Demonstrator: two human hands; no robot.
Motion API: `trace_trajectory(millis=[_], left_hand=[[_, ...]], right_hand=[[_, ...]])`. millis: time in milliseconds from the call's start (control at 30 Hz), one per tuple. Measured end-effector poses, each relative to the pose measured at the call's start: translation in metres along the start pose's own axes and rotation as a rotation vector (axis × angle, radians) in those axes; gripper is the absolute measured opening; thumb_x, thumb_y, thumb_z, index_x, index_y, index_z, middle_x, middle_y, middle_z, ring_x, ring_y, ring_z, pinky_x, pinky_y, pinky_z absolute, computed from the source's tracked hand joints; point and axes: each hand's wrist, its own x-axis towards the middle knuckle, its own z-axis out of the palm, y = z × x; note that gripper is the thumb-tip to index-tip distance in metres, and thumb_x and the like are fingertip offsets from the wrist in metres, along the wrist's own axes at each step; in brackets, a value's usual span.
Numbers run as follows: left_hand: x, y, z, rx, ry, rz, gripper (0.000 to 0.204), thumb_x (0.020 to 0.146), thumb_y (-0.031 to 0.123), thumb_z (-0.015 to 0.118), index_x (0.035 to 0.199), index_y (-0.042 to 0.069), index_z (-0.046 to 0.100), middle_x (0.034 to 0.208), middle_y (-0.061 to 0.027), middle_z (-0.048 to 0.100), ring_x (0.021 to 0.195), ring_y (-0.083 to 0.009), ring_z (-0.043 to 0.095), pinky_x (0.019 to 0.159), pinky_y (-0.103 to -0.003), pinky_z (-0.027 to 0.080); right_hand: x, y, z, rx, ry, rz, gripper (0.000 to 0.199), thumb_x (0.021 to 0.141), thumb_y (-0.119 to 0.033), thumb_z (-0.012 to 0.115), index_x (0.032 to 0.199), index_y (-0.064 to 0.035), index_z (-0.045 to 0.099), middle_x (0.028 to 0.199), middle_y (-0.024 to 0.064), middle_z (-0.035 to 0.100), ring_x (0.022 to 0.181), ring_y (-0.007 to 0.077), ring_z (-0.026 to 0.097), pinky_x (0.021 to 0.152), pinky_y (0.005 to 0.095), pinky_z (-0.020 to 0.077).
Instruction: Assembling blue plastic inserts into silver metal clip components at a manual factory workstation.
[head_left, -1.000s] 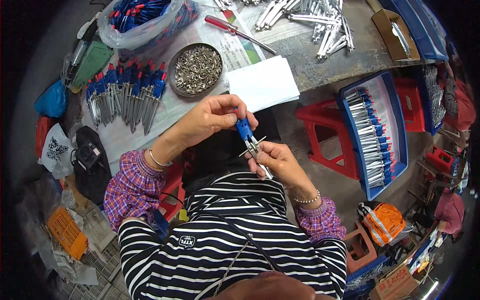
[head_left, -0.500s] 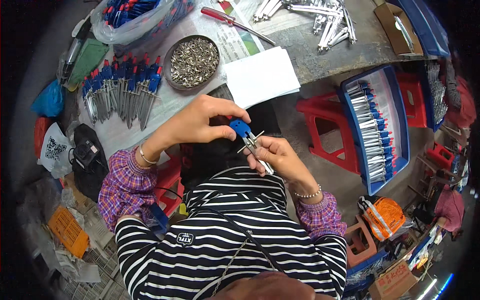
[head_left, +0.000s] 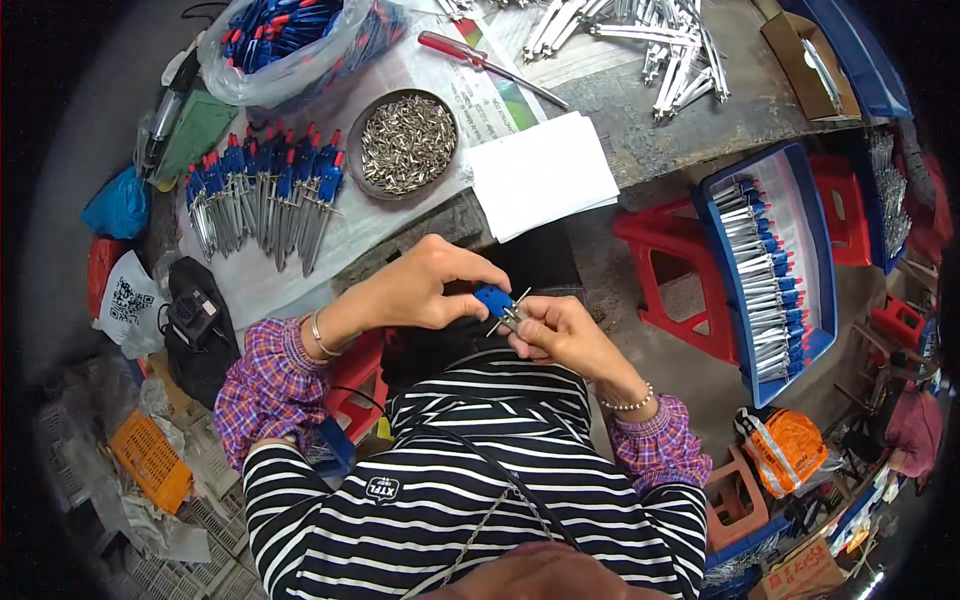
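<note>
The left hand (head_left: 425,290) pinches a small blue-handled metal tool (head_left: 497,303) by its blue end, fingers closed around it. The right hand (head_left: 560,335) is closed on the tool's metal end, so both hands meet in front of the person's chest, just off the near edge of the bench (head_left: 640,140).

The bench is a worn grey slab, partly covered with newspaper (head_left: 470,95). Near its front edge sits a round metal bowl of small screws (head_left: 405,143), with a row of finished blue-and-red-handled tools (head_left: 265,195) lying to its left and a sheet of white paper (head_left: 540,175) to its right. A red-handled screwdriver (head_left: 480,60) lies behind the bowl, a clear bag of blue handles (head_left: 290,40) at the far left corner, and a heap of bare metal parts (head_left: 640,40) along the far edge.

To the right, a blue tray (head_left: 815,290) of lined-up tools rests on a red stool (head_left: 665,265). The floor is cluttered with bags and an orange crate (head_left: 150,462).
</note>
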Motion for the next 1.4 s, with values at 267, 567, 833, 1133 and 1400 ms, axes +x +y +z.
trace_trajectory(millis=[267,567,833,1133,1400], left_hand=[[0.005,-0.003,-0.002,0.028,0.037,0.042,0.03,0.068,0.011,0.074,0.095,0.002,0.066,0.08,-0.0121,0.067,0.067,-0.0244,0.065,0.059,-0.03,0.049],[0.005,0.005,0.001,0.076,0.105,-0.027,0.029,0.066,0.013,0.075,0.092,0.002,0.067,0.077,-0.0111,0.067,0.063,-0.0224,0.065,0.056,-0.029,0.048],[0.005,0.005,0.003,0.018,0.038,-0.093,0.027,0.068,0.014,0.075,0.091,0.002,0.068,0.073,-0.0093,0.067,0.06,-0.0172,0.064,0.052,-0.026,0.047],[0.008,0.004,0.001,0.028,0.035,-0.057,0.027,0.069,0.015,0.075,0.091,0.002,0.068,0.073,-0.0091,0.067,0.058,-0.0147,0.063,0.051,-0.025,0.046],[0.007,0.0,0.004,0.005,0.049,-0.061,0.028,0.066,0.013,0.076,0.091,0.003,0.068,0.072,-0.0092,0.067,0.058,-0.0179,0.063,0.052,-0.026,0.045]], right_hand=[[0.001,-0.001,-0.005,0.015,0.005,-0.01,0.017,0.091,-0.01,0.048,0.097,0.0003,0.059,0.069,-0.0026,0.054,0.056,0.0024,0.044,0.049,0.017,0.035],[-0.003,-0.004,-0.012,0.003,-0.018,-0.016,0.018,0.092,-0.01,0.047,0.099,-0.0005,0.06,0.068,-0.0041,0.052,0.053,0.0015,0.04,0.046,0.0157,0.0307],[-0.005,0.001,-0.012,0.138,-0.084,0.0,0.019,0.094,-0.01,0.046,0.1,0.0047,0.056,0.066,-0.0024,0.049,0.052,0.0019,0.037,0.045,0.0164,0.0285],[-0.007,0.0,-0.01,0.088,-0.043,-0.027,0.018,0.093,-0.008,0.046,0.1,0.0054,0.057,0.065,-0.0015,0.05,0.052,0.0023,0.038,0.046,0.016,0.03],[-0.006,0.004,-0.011,0.069,-0.026,-0.026,0.017,0.091,-0.008,0.047,0.098,0.0034,0.059,0.066,-0.0021,0.052,0.052,0.0023,0.039,0.046,0.0164,0.0304]])
